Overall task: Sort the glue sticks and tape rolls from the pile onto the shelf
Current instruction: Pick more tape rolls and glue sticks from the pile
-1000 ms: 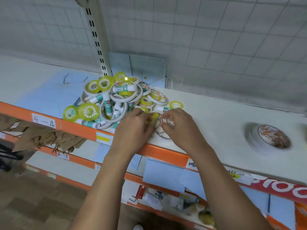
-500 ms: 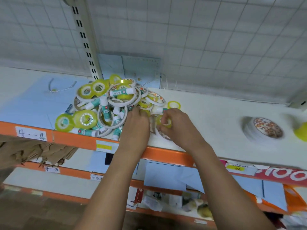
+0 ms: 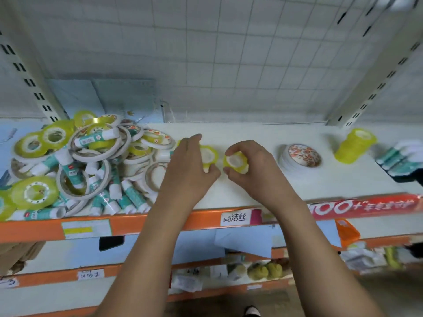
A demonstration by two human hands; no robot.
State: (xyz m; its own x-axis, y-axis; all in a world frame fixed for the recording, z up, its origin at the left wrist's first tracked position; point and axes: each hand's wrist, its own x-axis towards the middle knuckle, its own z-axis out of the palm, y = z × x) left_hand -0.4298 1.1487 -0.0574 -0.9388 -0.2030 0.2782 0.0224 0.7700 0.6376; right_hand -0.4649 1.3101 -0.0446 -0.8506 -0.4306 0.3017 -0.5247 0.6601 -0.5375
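A pile (image 3: 91,161) of yellow tape rolls, thin white tape rings and green-and-white glue sticks covers the left part of the white shelf (image 3: 229,193). Just right of the pile, my left hand (image 3: 187,165) grips a small yellow tape roll (image 3: 209,155). My right hand (image 3: 249,165) holds another small yellow tape roll (image 3: 235,162) close beside it, above the shelf. Further right sit a stack of flat white tape rings (image 3: 301,157), a stack of yellow tape rolls (image 3: 353,145) and a row of glue sticks (image 3: 398,156) at the right edge.
An orange front rail (image 3: 160,221) with paper labels runs along the shelf edge. Wire mesh backs the shelf, with slotted uprights (image 3: 29,74) at left and right. Blue sheets lean at the back left. Lower shelves hold packaged goods.
Both hands have come out of the pile to its right, each now holding a small yellow tape roll. The view has swung right, showing the sorted stacks.
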